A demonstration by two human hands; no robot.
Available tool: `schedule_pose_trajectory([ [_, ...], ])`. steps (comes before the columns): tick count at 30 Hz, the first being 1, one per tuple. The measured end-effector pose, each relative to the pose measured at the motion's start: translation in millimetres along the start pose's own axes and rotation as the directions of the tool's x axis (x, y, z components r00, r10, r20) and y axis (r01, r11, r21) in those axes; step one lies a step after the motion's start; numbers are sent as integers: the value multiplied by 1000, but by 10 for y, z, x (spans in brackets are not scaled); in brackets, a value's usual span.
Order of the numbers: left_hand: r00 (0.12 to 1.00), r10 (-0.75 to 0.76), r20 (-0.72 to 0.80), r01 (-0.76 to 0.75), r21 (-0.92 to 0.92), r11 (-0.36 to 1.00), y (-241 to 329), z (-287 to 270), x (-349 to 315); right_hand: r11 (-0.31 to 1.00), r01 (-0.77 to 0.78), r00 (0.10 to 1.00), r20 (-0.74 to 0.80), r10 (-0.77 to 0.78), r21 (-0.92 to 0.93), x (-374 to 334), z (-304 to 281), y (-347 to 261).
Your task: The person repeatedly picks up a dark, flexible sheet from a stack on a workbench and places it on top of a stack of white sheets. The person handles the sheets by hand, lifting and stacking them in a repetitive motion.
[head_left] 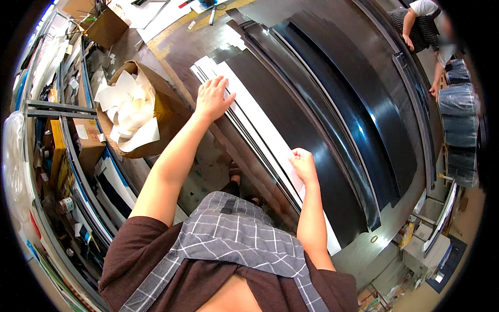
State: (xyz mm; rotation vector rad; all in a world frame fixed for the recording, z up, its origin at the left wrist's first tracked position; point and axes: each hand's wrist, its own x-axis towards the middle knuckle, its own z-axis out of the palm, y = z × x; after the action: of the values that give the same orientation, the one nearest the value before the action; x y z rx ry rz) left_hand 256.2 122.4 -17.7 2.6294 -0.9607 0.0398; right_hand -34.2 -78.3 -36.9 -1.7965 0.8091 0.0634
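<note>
A long white strip lies slantwise along the near edge of the table, with more white and dark strips layered at its near side. My left hand rests flat on the strip's far end, its fingers stretched out. Farther down the strip, my right hand is closed, thumb and curled fingers at the strip's surface; they seem to pinch it. Just beyond the white strip, a wide black sheet runs alongside. Past it lie glossy black strips in overlapping rows.
A cardboard box full of white paper scraps stands left of the table. Shelves packed with sheets line the left side. Pens and paper lie at the far end. Another person works across the table, beside wrapped dark stacks.
</note>
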Motion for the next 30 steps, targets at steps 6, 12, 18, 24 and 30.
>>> schedule_pose_trajectory([
  [6,1000,0,19,1,-16,1000,-137,50,173,1000,-17,1000,-15,17,3,-8,-10,43],
  [12,995,-44,91,40,36,999,-119,27,228,967,-198,958,179,225,-159,-595,-591,302],
  [18,997,-26,69,26,6,1000,-187,57,270,922,-288,951,34,306,-258,-1069,-853,565],
  [24,991,-71,112,64,63,996,-121,23,293,880,-292,953,-32,302,-375,-1072,-808,415],
  [30,987,-107,119,95,99,991,-37,8,279,873,-287,954,-32,299,-394,-1065,-789,398],
])
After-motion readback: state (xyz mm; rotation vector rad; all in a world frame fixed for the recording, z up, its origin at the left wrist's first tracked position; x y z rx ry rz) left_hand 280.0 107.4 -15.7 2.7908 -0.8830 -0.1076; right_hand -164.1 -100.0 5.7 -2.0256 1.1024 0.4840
